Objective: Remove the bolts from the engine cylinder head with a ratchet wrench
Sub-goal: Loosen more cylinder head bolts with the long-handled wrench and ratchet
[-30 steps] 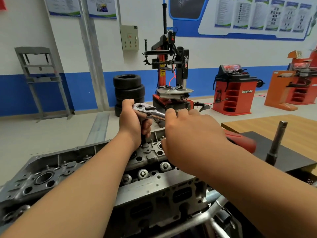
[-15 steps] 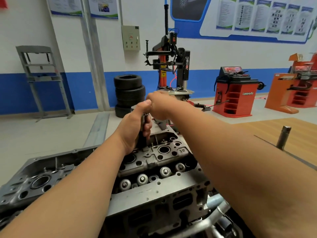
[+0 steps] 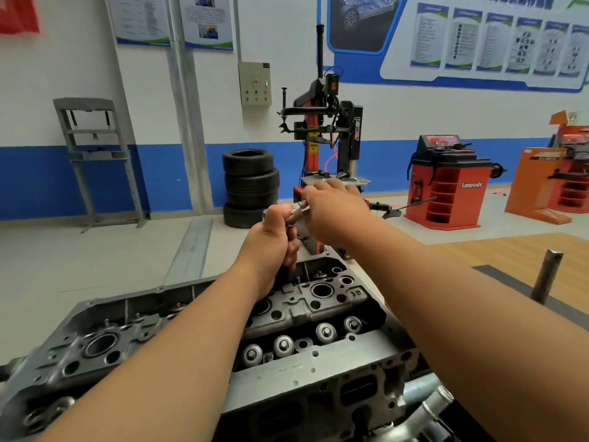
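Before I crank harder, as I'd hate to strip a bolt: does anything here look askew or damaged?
Nothing stands out. Left hand and right hand both hold the ratchet wrench over the cylinder head; no damage shows.

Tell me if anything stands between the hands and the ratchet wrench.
Nothing visible does. The left hand grips the ratchet wrench below its head, and the right hand holds its handle. Its lower end is hidden behind the left hand.

View: single, worn on the person's head | faced forward and down, wide-angle | sat close over the cylinder head (image 3: 306,362), near and low | far wall (image 3: 79,74) well beyond
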A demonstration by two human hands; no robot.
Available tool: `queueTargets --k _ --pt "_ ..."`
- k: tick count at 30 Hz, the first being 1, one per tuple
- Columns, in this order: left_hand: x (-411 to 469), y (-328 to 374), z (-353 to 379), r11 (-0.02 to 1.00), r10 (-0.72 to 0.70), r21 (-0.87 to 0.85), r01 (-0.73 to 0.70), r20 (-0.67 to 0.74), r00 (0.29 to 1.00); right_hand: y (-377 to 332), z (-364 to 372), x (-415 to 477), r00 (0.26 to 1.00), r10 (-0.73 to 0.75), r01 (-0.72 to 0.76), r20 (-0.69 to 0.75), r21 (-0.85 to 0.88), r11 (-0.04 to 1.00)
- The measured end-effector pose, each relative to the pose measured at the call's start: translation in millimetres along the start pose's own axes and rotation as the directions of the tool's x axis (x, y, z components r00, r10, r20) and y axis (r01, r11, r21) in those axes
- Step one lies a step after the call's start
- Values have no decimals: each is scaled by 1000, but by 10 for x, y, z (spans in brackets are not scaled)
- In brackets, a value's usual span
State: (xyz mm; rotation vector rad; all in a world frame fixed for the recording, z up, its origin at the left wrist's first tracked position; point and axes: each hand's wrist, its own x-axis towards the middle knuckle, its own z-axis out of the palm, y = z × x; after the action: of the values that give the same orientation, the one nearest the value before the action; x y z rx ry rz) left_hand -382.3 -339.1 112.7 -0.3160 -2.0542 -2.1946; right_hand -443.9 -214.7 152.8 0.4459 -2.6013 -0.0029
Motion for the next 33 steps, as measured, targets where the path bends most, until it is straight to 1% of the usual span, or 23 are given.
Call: queueTargets --k 3,6,8,11,15,17,19,22,23,25,29,33 --pt "10 -6 13 1000 -5 -2 5 -30 1000 83 -112 -230 998 69 -70 -13 -82 994" --pt "0 2 31 1000 -12 -23 10 -69 998 73 -290 -532 991 137 -135 3 -143 980" --pt "10 -5 46 999 -19 -27 16 -103 995 34 -436 -775 989 149 -147 -3 -170 974" --pt "28 15 65 997 -51 -61 43 -129 990 -93 -675 -1147 993 119 -119 -10 -150 982" --pt "10 48 54 988 -77 -139 65 -79 994 -378 -846 -1561 998 -38 32 -55 -116 993" --pt "-12 44 41 988 -66 -143 58 -56 996 -409 -836 -1600 995 -73 63 -73 -130 989" --pt "-31 42 31 989 -66 -133 60 -40 997 -309 -789 -1493 996 -55 45 -68 -152 987" --pt "-52 37 35 997 -41 -70 40 -13 999 -42 -604 -1165 999 23 -28 -28 -193 981" --pt "-53 34 33 999 -25 -45 25 -3 1000 41 -514 -1024 999 46 -47 -10 -181 982" --pt "-47 32 19 1000 -18 -8 19 30 999 154 -318 -710 998 62 -59 32 -83 995" --pt "-41 49 -30 999 -34 2 34 92 995 102 -30 -127 1000 -10 6 28 151 989" --pt "-62 40 -73 999 -15 -33 18 96 995 -94 138 174 996 -64 42 63 303 952"
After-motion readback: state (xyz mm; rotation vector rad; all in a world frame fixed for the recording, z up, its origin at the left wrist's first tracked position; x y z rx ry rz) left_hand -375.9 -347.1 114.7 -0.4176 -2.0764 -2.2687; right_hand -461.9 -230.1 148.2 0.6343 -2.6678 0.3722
